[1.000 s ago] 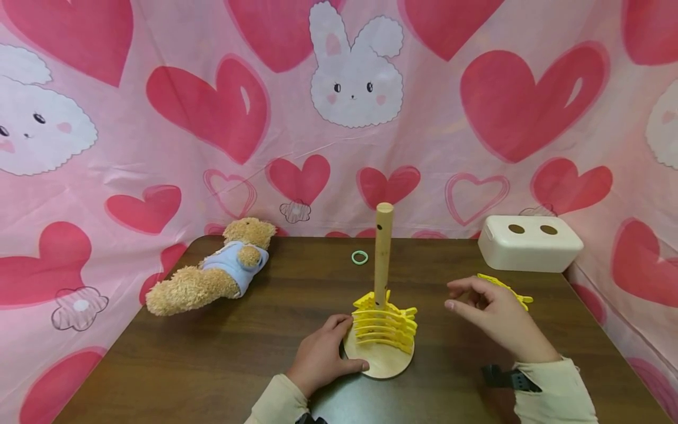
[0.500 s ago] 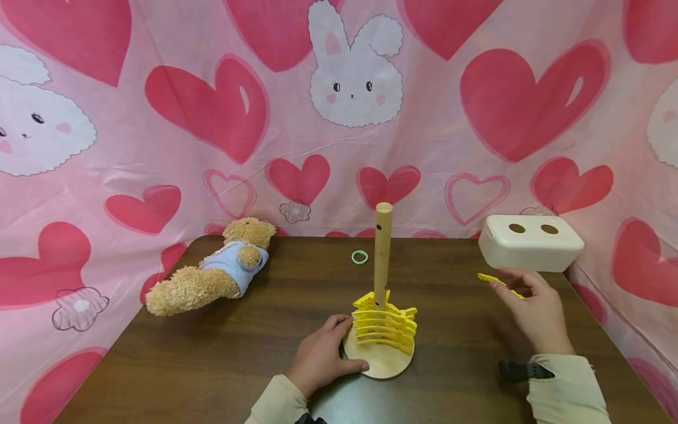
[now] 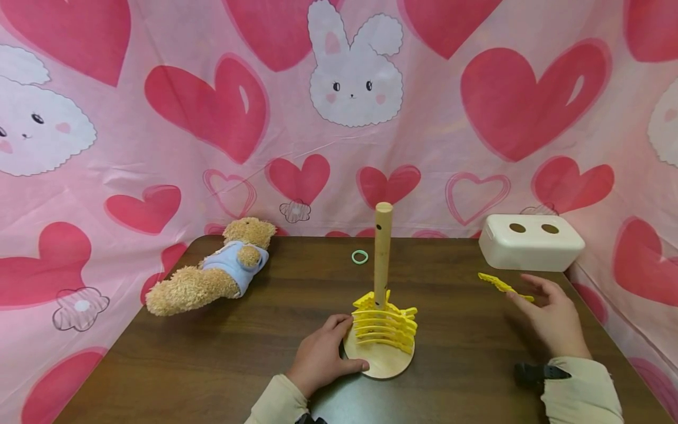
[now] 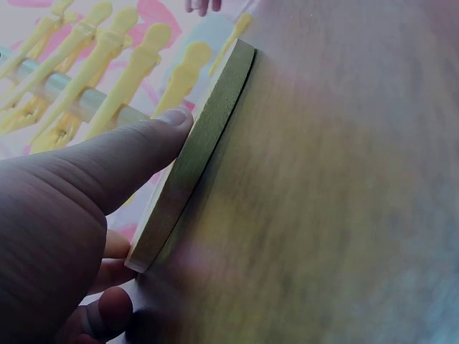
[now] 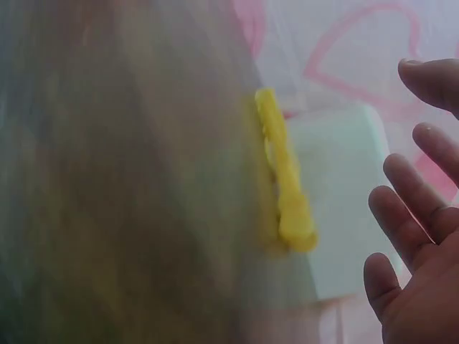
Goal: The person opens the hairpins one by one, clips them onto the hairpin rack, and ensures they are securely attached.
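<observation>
My left hand [image 3: 320, 357] holds the round wooden base [image 3: 381, 362] of a stand by its left edge. In the left wrist view the thumb [image 4: 161, 129] lies against the base's rim. From the base rises an upright wooden post [image 3: 383, 253]. Several yellow plastic figures [image 3: 385, 331] with rounded heads are stacked around its lower part. On the right, my right hand [image 3: 553, 321] is by a loose yellow figure [image 3: 495, 282] lying on the table. Its thumb overlaps the figure in the head view. The right wrist view shows the fingers [image 5: 401, 215] spread, apart from the figure [image 5: 290, 179].
A teddy bear [image 3: 233, 268] in a light blue top lies at the left. Behind the post sits a small green ring [image 3: 359, 257]. A white box [image 3: 529, 250] with two round holes stands at the back right, before a pink heart-patterned cloth [image 3: 355, 153].
My right hand has moved right to the loose yellow figure, and then slightly farther right and nearer. The left hand and the stand have stayed put.
</observation>
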`<act>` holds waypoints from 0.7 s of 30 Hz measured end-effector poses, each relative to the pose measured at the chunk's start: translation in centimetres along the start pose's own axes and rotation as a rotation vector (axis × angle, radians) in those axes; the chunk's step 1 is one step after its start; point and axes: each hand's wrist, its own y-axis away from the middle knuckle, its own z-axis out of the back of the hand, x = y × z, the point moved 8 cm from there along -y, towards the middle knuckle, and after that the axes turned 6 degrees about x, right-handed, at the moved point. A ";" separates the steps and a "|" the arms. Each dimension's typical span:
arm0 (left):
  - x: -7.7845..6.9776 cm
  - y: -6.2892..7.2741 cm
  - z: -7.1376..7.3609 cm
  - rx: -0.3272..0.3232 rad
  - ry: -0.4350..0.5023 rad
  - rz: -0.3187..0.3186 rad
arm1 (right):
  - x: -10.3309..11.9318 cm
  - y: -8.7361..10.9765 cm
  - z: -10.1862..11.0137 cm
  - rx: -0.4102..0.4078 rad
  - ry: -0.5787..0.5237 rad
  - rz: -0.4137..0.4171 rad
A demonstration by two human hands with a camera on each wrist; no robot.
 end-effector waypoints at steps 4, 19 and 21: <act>0.0 0.0 0.0 -0.001 -0.005 0.001 | -1.7 -0.1 0.3 0.005 0.006 -0.036; 0.1 0.0 0.0 0.015 0.000 0.022 | -5.0 -1.1 -0.3 0.130 0.044 -0.124; 0.1 0.0 0.0 0.021 0.001 0.026 | -5.0 -1.3 -0.4 0.152 0.082 -0.106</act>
